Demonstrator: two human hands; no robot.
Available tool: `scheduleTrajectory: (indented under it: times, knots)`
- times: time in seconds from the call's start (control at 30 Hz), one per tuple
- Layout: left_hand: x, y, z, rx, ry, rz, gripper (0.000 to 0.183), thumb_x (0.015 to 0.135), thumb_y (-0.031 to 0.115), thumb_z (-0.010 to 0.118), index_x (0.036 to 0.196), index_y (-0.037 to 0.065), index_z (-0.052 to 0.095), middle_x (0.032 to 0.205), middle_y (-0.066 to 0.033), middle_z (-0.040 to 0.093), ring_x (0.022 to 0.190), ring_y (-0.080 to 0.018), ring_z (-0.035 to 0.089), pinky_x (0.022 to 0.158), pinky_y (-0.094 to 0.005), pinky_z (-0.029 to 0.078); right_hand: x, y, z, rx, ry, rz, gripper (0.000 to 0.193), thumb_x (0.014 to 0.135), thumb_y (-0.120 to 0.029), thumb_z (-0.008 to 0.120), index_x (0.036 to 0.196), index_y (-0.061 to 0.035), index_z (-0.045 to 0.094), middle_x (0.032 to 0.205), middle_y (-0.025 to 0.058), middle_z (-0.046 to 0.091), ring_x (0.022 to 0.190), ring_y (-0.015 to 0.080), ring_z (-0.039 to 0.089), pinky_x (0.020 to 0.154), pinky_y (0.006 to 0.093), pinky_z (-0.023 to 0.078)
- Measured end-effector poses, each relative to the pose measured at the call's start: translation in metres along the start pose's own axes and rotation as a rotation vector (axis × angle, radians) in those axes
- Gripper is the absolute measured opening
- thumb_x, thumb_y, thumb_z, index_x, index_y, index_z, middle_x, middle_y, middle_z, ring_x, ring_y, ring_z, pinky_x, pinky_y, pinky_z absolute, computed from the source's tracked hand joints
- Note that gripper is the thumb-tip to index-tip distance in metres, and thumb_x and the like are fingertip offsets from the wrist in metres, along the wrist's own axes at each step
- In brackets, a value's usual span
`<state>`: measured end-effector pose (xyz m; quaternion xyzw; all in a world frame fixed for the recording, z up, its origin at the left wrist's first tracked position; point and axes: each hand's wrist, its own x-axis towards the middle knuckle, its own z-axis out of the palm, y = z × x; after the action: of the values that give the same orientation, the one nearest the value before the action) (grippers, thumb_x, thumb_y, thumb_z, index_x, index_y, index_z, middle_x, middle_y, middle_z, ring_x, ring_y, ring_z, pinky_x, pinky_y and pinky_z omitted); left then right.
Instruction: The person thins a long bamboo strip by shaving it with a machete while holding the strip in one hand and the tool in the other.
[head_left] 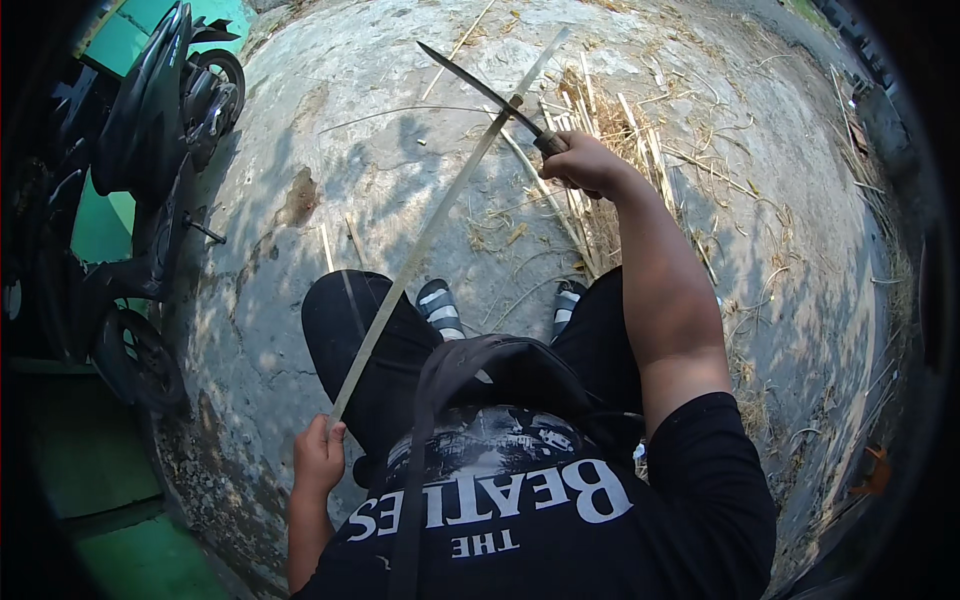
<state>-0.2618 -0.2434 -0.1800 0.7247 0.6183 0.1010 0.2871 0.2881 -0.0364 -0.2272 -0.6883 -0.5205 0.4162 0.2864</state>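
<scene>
My left hand [318, 455], low at the left beside my knee, is closed round the near end of a long, pale, flat strip [465, 183] that looks like bamboo. The strip slants up and away to the right, passing over my left thigh. My right hand [583, 165] grips the short handle of a long, dark-bladed knife [466, 76], out in front of me. Its blade points far left and crosses the strip near the strip's far end. A thin curved sliver [400, 108] runs left from that crossing; whether it is attached, I cannot tell.
Cut strips and dry shavings [600, 130] are heaped on the rough concrete ground [270, 330] beyond my right hand. My sandalled feet [440, 308] stand between my bent knees. A parked black motorbike [150, 130] is at the left, before a green wall [105, 225].
</scene>
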Motion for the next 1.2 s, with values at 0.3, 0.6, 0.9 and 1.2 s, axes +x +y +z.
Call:
scheduleTrajectory:
  times: [0.3, 0.6, 0.9, 1.2]
  knots:
    - [0.003, 0.004, 0.005, 0.016, -0.001, -0.049, 0.033, 0.105, 0.029, 0.058, 0.091, -0.001, 0.061, 0.071, -0.0218, 0.063, 0.067, -0.0444, 0.063, 0.059, -0.0474, 0.045, -0.026, -0.033, 0.031, -0.623, 0.133, -0.353, 0.019, 0.082, -0.018, 0.067, 0.099, -0.0112, 0.069, 0.092, 0.0147, 0.073, 0.092, 0.0377, 0.071, 0.081, 0.0486, 0.057]
    - [0.007, -0.003, 0.024, 0.076, 0.120, 0.007, 0.038, 0.107, 0.031, 0.052, 0.086, 0.000, 0.059, 0.069, -0.0230, 0.060, 0.068, -0.0470, 0.062, 0.059, -0.0508, 0.044, -0.006, -0.026, 0.034, -0.518, 0.465, -0.124, 0.015, 0.088, -0.021, 0.066, 0.101, -0.0143, 0.068, 0.094, 0.0156, 0.074, 0.092, 0.0361, 0.072, 0.080, 0.0492, 0.056]
    - [0.007, 0.006, 0.031, 0.123, 0.149, 0.032, 0.034, 0.107, 0.028, 0.051, 0.087, 0.002, 0.057, 0.074, -0.0247, 0.061, 0.072, -0.0502, 0.060, 0.062, -0.0556, 0.044, -0.018, -0.027, 0.021, -0.602, 0.418, -0.265, 0.011, 0.087, -0.021, 0.066, 0.095, -0.0143, 0.067, 0.090, 0.0129, 0.073, 0.090, 0.0353, 0.071, 0.079, 0.0500, 0.055]
    - [0.003, -0.011, 0.041, 0.289, 0.288, 0.078, 0.030, 0.107, 0.027, 0.051, 0.091, 0.003, 0.057, 0.076, -0.0236, 0.061, 0.072, -0.0500, 0.060, 0.063, -0.0570, 0.045, -0.004, -0.027, 0.022, -0.367, 0.350, -0.001, 0.022, 0.092, -0.028, 0.064, 0.109, -0.0137, 0.068, 0.102, 0.0159, 0.074, 0.101, 0.0364, 0.070, 0.089, 0.0481, 0.054]
